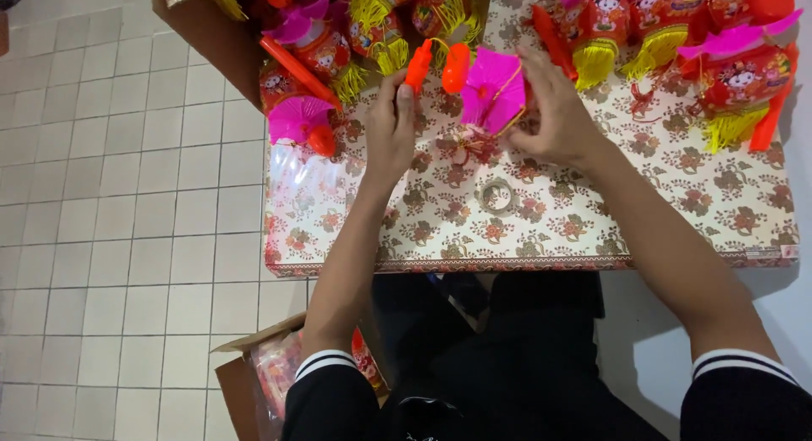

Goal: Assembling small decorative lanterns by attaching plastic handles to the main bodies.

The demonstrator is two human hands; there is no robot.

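Left of the roll of tape (496, 195), finished lanterns (321, 43) lie heaped on the floral worktop (541, 230). Above the tape, the left hand (391, 128) pinches an orange plastic handle (419, 65), while the right hand (554, 111) grips the pink lantern top (491, 86), apparently mid-assembly. More finished lanterns (736, 65) lie further right.

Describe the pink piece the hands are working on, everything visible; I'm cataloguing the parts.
The pink piece looks like thin glossy plastic, bright magenta, fan-shaped with ribbed folds and a small red dot at its centre. It is held just above the floral tablecloth. The right hand grips its right edge; the left hand pinches an orange handle beside it.
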